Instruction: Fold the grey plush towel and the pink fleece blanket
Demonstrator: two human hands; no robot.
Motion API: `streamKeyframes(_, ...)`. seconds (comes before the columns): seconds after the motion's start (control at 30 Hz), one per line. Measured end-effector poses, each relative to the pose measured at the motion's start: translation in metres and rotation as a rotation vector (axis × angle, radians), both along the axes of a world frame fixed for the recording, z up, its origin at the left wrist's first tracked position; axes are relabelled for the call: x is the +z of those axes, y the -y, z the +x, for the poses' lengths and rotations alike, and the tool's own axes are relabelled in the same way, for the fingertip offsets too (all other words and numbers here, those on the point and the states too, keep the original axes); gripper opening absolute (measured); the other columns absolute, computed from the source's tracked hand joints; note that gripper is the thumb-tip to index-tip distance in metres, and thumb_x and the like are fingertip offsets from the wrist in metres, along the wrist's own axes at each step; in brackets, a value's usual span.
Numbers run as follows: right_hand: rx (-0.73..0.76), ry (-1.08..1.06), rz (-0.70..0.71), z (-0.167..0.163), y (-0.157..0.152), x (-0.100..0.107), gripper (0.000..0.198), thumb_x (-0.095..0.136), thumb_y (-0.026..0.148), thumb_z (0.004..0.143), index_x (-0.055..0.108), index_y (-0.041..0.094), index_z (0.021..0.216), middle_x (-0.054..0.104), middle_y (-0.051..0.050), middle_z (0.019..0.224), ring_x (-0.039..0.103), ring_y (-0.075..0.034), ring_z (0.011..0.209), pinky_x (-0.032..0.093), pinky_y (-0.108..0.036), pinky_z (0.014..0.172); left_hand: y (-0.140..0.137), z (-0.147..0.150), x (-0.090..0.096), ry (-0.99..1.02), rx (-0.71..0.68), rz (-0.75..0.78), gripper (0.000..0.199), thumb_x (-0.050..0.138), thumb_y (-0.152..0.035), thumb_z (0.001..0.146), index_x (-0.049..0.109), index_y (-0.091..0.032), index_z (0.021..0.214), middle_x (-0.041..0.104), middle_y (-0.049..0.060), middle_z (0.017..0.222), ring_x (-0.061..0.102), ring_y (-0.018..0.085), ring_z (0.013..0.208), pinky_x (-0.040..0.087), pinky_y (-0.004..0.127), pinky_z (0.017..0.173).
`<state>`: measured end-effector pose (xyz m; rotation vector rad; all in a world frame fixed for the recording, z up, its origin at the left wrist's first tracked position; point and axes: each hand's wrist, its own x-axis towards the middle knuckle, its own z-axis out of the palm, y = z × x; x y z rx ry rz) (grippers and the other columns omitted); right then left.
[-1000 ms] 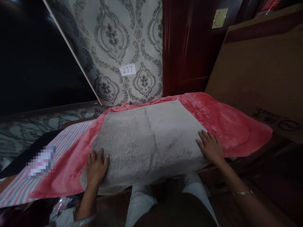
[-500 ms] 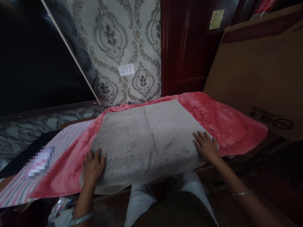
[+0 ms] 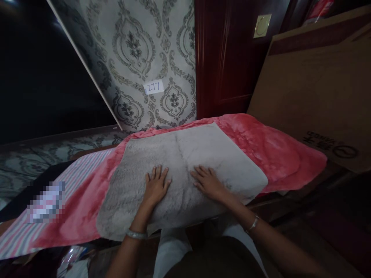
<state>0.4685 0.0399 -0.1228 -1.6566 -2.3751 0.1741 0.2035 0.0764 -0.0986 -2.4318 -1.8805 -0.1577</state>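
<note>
A grey plush cloth (image 3: 179, 154) with a crease down its middle lies spread out in front of me. Its near edge hangs a little over the front. My left hand (image 3: 156, 186) rests flat on the cloth left of the crease, fingers spread. To the right of the crease, my right hand (image 3: 209, 182) also lies flat with its fingers apart. Neither hand grips anything. Under the grey cloth is a pink plush blanket (image 3: 275, 154), showing on both sides and along the back.
A striped cloth (image 3: 89, 162) lies at the left, with a blurred item on it. Behind stand a patterned wall (image 3: 133, 42) with a paper marked 277 (image 3: 154, 87), a dark screen (image 3: 49, 77) and a dark red door (image 3: 223, 58). A large cardboard box (image 3: 313, 88) is at the right.
Both hands have moved inward from the left and right edges of the grey cloth to either side of its crease. The cloth lies about as before.
</note>
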Motion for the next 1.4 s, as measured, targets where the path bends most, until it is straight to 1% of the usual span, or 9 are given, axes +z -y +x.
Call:
streamKeyframes(0.07,0.053,0.001,-0.022,-0.01,-0.006,0.002,0.054,0.039,0.041,0.104,0.042,0.029,0.156,0.033,-0.008,0.165,0.025,-0.029,0.154,0.022,-0.059,0.121,-0.001,0.003,-0.004,-0.01,-0.01,-0.003,0.058,0.042,-0.044,0.101,0.041,-0.028,0.156,0.029,0.011,0.167,0.023,0.034,0.155,0.022,0.064,0.122)
streamKeyframes(0.13,0.049,0.009,-0.037,-0.009,-0.013,0.001,0.056,0.039,0.044,0.104,0.04,0.03,0.158,0.03,-0.006,0.166,0.023,-0.03,0.154,0.021,-0.058,0.122,0.0,0.001,-0.007,-0.005,-0.016,0.012,0.057,0.042,-0.045,0.101,0.041,-0.029,0.156,0.03,0.01,0.167,0.024,0.033,0.155,0.023,0.064,0.121)
streamKeyframes(0.2,-0.008,0.023,-0.038,0.002,-0.021,-0.001,0.057,0.038,0.046,0.104,0.039,0.029,0.158,0.029,-0.006,0.167,0.023,-0.03,0.155,0.021,-0.057,0.122,0.0,-0.003,-0.009,0.004,-0.027,0.016,0.057,0.041,-0.046,0.101,0.042,-0.029,0.155,0.03,0.01,0.167,0.025,0.033,0.155,0.024,0.064,0.121)
streamKeyframes(0.37,-0.218,0.063,-0.041,0.048,-0.042,-0.007,0.06,0.036,0.051,0.103,0.038,0.028,0.158,0.027,-0.006,0.168,0.021,-0.029,0.155,0.022,-0.055,0.122,0.0,-0.005,-0.01,0.023,-0.02,0.025,0.056,0.042,-0.043,0.101,0.044,-0.027,0.154,0.031,0.011,0.166,0.025,0.033,0.155,0.023,0.063,0.122)
streamKeyframes(0.53,-0.306,0.08,-0.055,0.073,-0.052,-0.008,0.062,0.035,0.053,0.103,0.036,0.029,0.16,0.025,-0.006,0.168,0.021,-0.03,0.155,0.022,-0.056,0.122,0.0,-0.006,-0.011,0.054,-0.028,0.053,0.055,0.044,-0.042,0.1,0.046,-0.026,0.153,0.034,0.012,0.164,0.028,0.033,0.154,0.024,0.063,0.121)
streamKeyframes(0.7,-0.311,0.097,-0.037,0.071,-0.05,-0.008,0.062,0.032,0.052,0.103,0.034,0.029,0.16,0.024,-0.005,0.169,0.021,-0.029,0.155,0.021,-0.055,0.122,-0.001,-0.007,-0.011,0.064,-0.026,0.067,0.053,0.046,-0.04,0.1,0.049,-0.024,0.151,0.037,0.013,0.163,0.031,0.034,0.152,0.027,0.063,0.121)
streamKeyframes(0.87,-0.317,0.083,-0.011,0.073,-0.049,-0.013,0.061,0.03,0.052,0.103,0.036,0.028,0.16,0.026,-0.006,0.168,0.022,-0.029,0.155,0.022,-0.056,0.122,0.001,-0.008,-0.013,0.105,-0.04,0.134,0.05,0.049,-0.038,0.099,0.055,-0.022,0.146,0.045,0.014,0.158,0.038,0.033,0.149,0.032,0.06,0.119)
streamKeyframes(1.17,-0.319,0.061,0.007,0.074,-0.045,-0.014,0.058,0.033,0.048,0.104,0.045,0.025,0.155,0.033,-0.008,0.165,0.027,-0.029,0.153,0.024,-0.054,0.121,0.005,-0.013,-0.023,0.198,-0.061,0.257,0.039,0.05,-0.033,0.098,0.069,-0.021,0.129,0.06,0.013,0.145,0.052,0.032,0.138,0.044,0.053,0.111)
streamKeyframes(1.4,-0.323,0.011,0.039,0.075,-0.042,-0.016,0.053,0.037,0.042,0.104,0.051,0.022,0.15,0.039,-0.009,0.162,0.031,-0.029,0.152,0.025,-0.053,0.121,0.01,-0.014,-0.017,0.251,-0.066,0.263,0.034,0.047,-0.029,0.098,0.074,-0.021,0.117,0.069,0.012,0.132,0.059,0.03,0.126,0.05,0.049,0.102)
